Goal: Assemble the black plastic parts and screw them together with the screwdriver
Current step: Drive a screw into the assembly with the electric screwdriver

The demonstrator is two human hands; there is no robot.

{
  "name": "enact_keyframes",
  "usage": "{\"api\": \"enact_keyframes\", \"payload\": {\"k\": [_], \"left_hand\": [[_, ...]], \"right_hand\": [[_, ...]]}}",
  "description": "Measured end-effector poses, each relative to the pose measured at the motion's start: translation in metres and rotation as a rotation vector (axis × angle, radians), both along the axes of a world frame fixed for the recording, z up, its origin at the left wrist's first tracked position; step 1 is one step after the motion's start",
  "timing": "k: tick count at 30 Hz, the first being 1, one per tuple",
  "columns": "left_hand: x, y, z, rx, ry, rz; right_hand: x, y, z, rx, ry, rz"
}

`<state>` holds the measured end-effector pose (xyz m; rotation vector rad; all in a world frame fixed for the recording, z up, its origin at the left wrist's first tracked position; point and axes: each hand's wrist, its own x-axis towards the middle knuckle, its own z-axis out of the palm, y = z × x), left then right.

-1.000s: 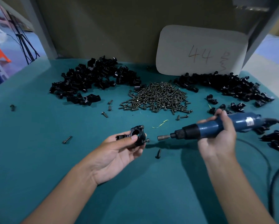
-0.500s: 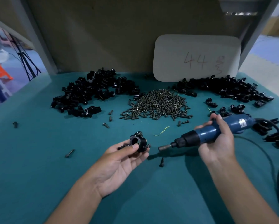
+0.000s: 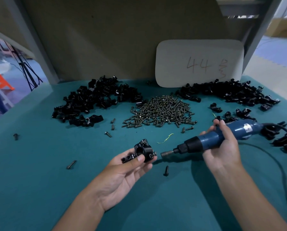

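Screwdriver tip has closed in on the clamp since a second ago; gap now small. Left hand [image 3: 122, 174] grips the assembled black clamp [image 3: 143, 151], thumb pressed on its front, fingers curled under. A screw head [image 3: 153, 154] sticks out of the clamp's right side, pointing at the driver. Right hand [image 3: 221, 147] is wrapped around the blue screwdriver [image 3: 212, 139], bit [image 3: 166, 153] just right of the clamp, not touching. Driver's long axis runs right-to-left, slightly downward, roughly in line with the screw. Right hand does the closing move; likely next step is seating bit on screw head. Loose screw [image 3: 166, 170] on the desk [image 3: 39, 180] just below-right of the clamp. Screw pile [image 3: 161, 112] well behind the clamp, black part heaps on both sides of it.
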<state>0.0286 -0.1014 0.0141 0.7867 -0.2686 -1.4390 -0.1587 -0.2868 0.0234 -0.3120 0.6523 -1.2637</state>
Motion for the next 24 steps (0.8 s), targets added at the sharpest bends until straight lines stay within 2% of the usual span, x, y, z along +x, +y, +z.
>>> {"api": "enact_keyframes", "payload": {"k": [9, 12, 17, 24], "left_hand": [[0.002, 0.000, 0.000, -0.024, 0.098, 0.011], [0.001, 0.000, 0.000, 0.009, 0.047, 0.015], [0.002, 0.002, 0.002, 0.026, 0.042, -0.001], [0.002, 0.001, 0.002, 0.032, 0.095, 0.074]], "right_hand": [[0.007, 0.000, 0.000, 0.040, 0.132, 0.007], [0.005, -0.001, 0.000, 0.005, 0.221, 0.010], [-0.001, -0.006, -0.005, -0.058, 0.573, 0.036], [-0.020, -0.017, -0.007, -0.207, 1.111, 0.261]]}}
